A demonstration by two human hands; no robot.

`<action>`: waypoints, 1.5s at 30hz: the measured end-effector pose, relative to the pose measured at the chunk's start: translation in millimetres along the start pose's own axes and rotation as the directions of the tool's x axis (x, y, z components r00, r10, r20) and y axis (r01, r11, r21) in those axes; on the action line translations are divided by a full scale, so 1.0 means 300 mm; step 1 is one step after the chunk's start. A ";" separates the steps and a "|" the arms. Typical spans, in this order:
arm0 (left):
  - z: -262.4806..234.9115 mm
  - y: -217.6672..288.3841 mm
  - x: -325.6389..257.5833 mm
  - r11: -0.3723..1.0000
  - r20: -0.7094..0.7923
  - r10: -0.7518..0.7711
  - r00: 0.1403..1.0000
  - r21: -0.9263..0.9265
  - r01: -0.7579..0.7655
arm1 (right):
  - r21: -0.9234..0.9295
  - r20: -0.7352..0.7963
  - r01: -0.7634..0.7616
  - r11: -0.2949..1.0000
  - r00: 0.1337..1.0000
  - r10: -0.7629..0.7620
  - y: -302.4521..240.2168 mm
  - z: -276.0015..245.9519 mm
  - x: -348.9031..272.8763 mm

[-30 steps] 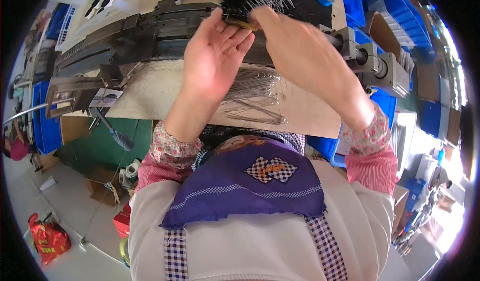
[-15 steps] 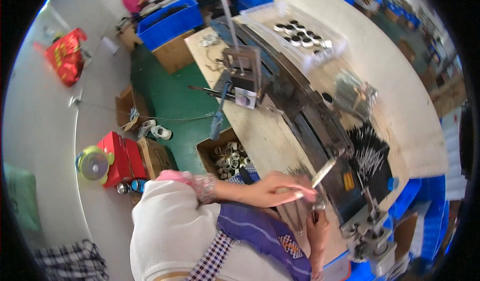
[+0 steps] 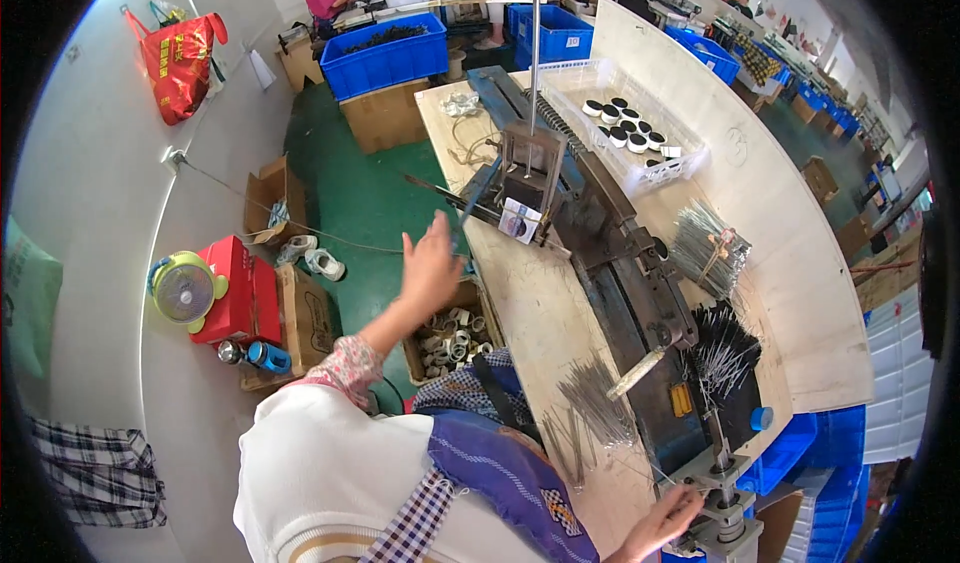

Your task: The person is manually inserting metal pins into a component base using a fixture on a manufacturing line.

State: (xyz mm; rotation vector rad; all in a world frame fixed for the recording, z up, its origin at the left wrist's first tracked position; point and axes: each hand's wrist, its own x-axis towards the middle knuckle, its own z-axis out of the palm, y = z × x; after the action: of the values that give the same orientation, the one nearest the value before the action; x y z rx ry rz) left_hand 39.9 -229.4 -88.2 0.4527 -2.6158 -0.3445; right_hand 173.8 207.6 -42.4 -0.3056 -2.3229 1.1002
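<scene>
Red, a box [image 3: 262, 298] stands on the floor, well left of the left hand [image 3: 430, 268]. That hand is raised with its fingers spread and nothing visible in it. Just below and to its right, an open carton [image 3: 415, 361] holds pale rings. The blue handle [image 3: 476, 195] slants down just beside its fingertips; whether they touch it, I cannot tell. With the fingers apart like this, a push there could slide off, from a lack of closed hold.

Further right, between the hands, loose wires [image 3: 598, 403] lie on the table [image 3: 520, 281], above and left of the right hand [image 3: 668, 520]. A sleeve or forearm sweeping low might drag some over the near edge. The dark machine [image 3: 620, 308] runs alongside them.

The right hand's fingers are partly bent; how tightly they close, and whether a thin wire is pinched there, I cannot tell. The metal block [image 3: 728, 528] sits just to its right, close to the fingertips. If a part there moved while the fingers stayed near, they could get nipped.
</scene>
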 end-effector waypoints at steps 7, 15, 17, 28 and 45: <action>-0.238 0.712 -0.219 0.007 -0.123 0.865 0.487 -0.967 -0.256 | 0.068 0.184 0.238 0.969 0.952 -0.247 -0.245 -0.101 0.175; -0.017 0.574 -0.137 0.358 0.364 0.829 0.424 -0.929 0.097 | -0.120 0.183 0.361 0.925 0.924 -0.337 -0.189 -0.009 0.349; 0.092 0.564 -0.164 0.172 -0.043 0.836 0.547 -0.926 -0.337 | -0.205 0.274 0.377 0.903 0.908 -0.317 -0.163 -0.016 0.382; -0.210 0.723 0.041 -0.262 0.491 0.850 0.191 0.078 0.962 | -0.299 0.417 0.690 0.659 0.716 -0.560 -0.126 0.147 0.445; 0.129 1.059 -0.045 0.524 0.532 0.847 0.001 -0.835 0.167 | -0.054 0.569 0.549 0.834 0.703 -0.426 -0.105 0.072 0.534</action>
State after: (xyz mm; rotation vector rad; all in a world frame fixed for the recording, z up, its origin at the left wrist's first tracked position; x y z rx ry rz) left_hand -48.4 72.4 -27.2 -1.4750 -2.9852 -2.0590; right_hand 30.2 240.6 31.3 0.6168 -2.7766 0.7025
